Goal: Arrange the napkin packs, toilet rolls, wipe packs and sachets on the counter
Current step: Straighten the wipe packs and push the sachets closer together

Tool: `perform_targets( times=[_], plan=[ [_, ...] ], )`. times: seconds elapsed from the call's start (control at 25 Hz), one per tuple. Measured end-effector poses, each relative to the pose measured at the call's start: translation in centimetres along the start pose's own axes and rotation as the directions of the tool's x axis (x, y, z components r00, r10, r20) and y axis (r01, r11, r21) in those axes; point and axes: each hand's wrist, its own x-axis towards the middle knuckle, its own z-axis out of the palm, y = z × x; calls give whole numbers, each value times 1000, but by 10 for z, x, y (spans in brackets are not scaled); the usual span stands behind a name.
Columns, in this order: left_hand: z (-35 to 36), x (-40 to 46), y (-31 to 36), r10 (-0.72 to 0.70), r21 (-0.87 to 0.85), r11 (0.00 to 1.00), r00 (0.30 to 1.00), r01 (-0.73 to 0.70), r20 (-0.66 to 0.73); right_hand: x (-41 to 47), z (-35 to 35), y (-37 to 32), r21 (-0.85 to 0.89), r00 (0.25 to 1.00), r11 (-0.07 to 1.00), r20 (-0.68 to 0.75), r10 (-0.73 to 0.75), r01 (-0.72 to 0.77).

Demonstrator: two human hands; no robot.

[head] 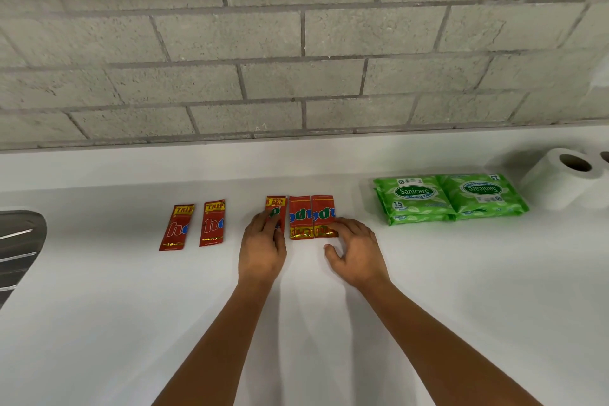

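Left hand [262,242]: fingers laid on the third red sachet [276,212], thumb side hidden; pressing or pinching, cannot tell.
Right hand [354,252]: fingers spread and loosely bent, tips on the lower edge of the fifth sachet [324,215]; nothing gripped.
Sachets: five in a row on the white counter [428,290]; two at left [176,227] [212,222] spaced apart, the fourth sachet [300,217] and fifth touching.
Other stock: green wipe packs [449,198] and toilet rolls [560,176] at right; napkin packs not in view.
Risk 1: sliding the third sachet probably nudges the fourth, skewing the row.
Risk 2: fourth and fifth read upside down against the rest; orientation likely stays mismatched.
Risk 3: uneven gaps.
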Motion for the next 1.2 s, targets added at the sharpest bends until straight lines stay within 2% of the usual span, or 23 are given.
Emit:
perform_targets(
  times=[0.64,0.88,1.2],
  plan=[
    [0,1,-1,0,1,1000,997,0,75,0,0,0,-30,999,999,37,-10,11],
    [-5,-5,0,8,-64,998,1000,-8,-7,-1,-1,0,-15,1000,1000,30,-6,7],
    [-3,-4,-3,47,23,999,998,-49,51,-1,-2,-1,-34,999,999,43,-10,12]
  ],
)
